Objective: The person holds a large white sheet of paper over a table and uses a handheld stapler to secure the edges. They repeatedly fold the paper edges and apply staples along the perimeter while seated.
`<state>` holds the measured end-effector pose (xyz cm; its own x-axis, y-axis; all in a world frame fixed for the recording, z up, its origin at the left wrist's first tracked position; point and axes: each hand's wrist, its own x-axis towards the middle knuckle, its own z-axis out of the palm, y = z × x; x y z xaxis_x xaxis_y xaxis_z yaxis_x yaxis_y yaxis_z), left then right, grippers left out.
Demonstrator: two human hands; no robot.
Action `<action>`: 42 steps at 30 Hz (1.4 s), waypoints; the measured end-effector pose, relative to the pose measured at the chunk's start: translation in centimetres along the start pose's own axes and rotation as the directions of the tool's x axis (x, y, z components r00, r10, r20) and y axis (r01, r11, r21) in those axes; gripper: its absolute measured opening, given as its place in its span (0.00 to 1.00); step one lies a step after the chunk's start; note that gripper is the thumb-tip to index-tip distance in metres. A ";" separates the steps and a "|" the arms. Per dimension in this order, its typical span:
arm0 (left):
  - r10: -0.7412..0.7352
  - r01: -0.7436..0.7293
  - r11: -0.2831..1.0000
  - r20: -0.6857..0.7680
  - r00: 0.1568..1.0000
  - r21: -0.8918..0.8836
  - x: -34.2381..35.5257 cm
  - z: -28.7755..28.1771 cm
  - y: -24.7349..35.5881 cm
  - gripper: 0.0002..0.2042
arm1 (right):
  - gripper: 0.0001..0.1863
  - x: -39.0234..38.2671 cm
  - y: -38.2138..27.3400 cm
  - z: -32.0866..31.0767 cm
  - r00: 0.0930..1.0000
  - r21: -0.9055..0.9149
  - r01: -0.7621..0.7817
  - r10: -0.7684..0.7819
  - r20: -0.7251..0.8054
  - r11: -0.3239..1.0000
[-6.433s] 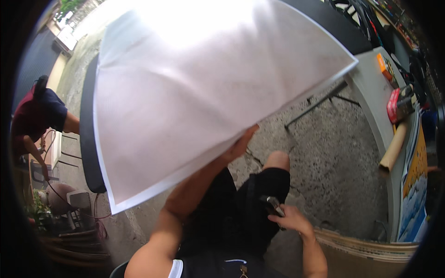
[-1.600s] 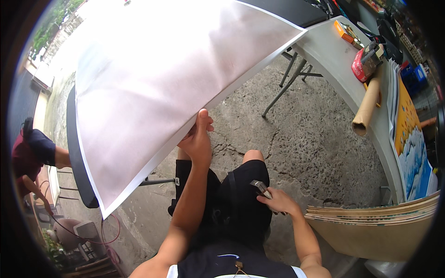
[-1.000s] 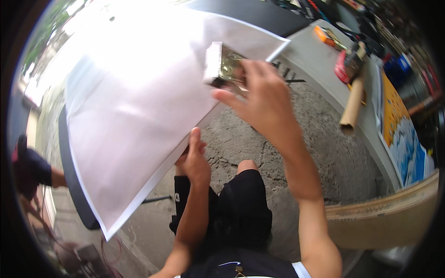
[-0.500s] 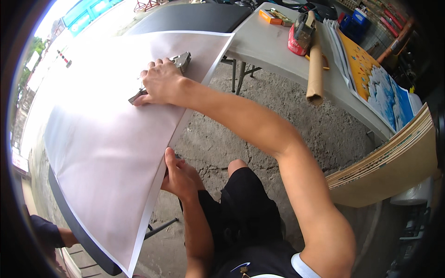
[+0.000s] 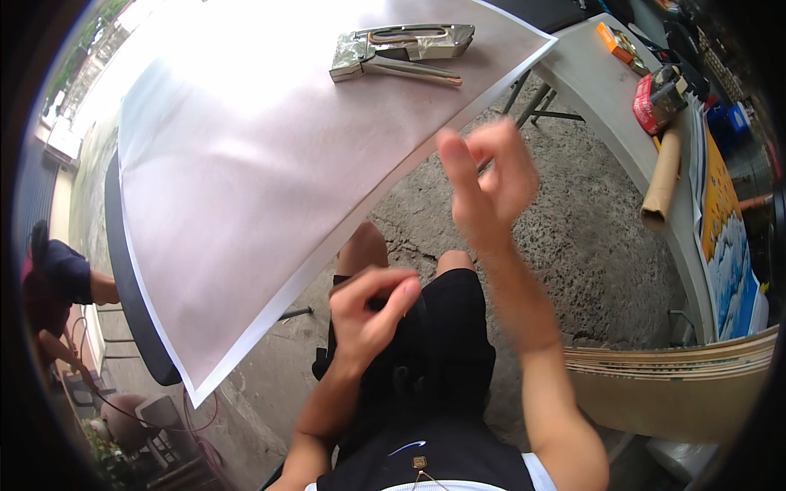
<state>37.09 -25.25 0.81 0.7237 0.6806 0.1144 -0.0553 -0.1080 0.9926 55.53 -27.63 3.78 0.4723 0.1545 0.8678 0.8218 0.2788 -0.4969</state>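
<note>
A silver staple gun [image 5: 401, 56] lies on its side on a large pale sheet [image 5: 237, 204] with a white border, its handle toward me. The sheet covers a dark-edged surface. My right hand [image 5: 494, 180] is raised off the sheet's near edge, beyond the staple gun, with nothing visible in it; its fingers are curled and smeared by motion. Lower and nearer my lap, my left hand [image 5: 372, 315] is closed, thumb pressed to the bent index finger. Whatever it may hold is hidden. Neither hand touches the sheet or the staple gun.
On the right, a grey table [image 5: 606, 106] bears a cardboard tube [image 5: 663, 176], a red-labelled roll [image 5: 651, 102], an orange box [image 5: 614, 41] and colourful prints [image 5: 725, 237]. Stacked boards [image 5: 671, 376] stand below it. Another person [image 5: 65, 274] is at the far left.
My right hand has let go of the staple gun, leaving it on the sheet, and moved right. My left hand has come away from the sheet's edge. The view has shifted.
</note>
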 end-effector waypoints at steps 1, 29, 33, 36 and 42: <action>0.075 -0.079 0.992 0.047 0.996 0.102 -0.7 -0.6 0.9 0.06 | 0.11 -2.7 -0.4 -0.8 0.964 0.134 -0.259 0.265 -0.025 0.957; 0.081 -0.686 0.260 0.693 0.717 0.679 16.2 -8.3 8.9 0.16 | 0.06 -8.3 -1.5 4.6 0.569 0.729 -0.678 0.694 0.441 0.094; 0.245 -0.692 0.239 0.647 0.722 0.681 18.4 -7.6 5.4 0.18 | 0.06 -8.5 -1.7 4.2 0.563 0.687 -0.719 0.666 0.489 0.103; 0.303 -0.665 0.226 0.597 0.743 0.712 20.7 -9.1 3.2 0.19 | 0.07 -8.8 -1.6 3.7 0.510 0.625 -0.780 0.590 0.626 0.011; 0.270 -0.621 0.340 0.559 0.784 0.707 24.9 -11.7 3.6 0.14 | 0.08 -8.6 -1.3 4.0 0.501 0.513 -0.851 0.458 0.734 0.108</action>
<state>46.86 -0.25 7.69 0.9369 0.0993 0.3353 0.0180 -0.9713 0.2374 49.15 -25.57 -3.06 0.3790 0.9012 0.2103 -0.4773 0.3851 -0.7899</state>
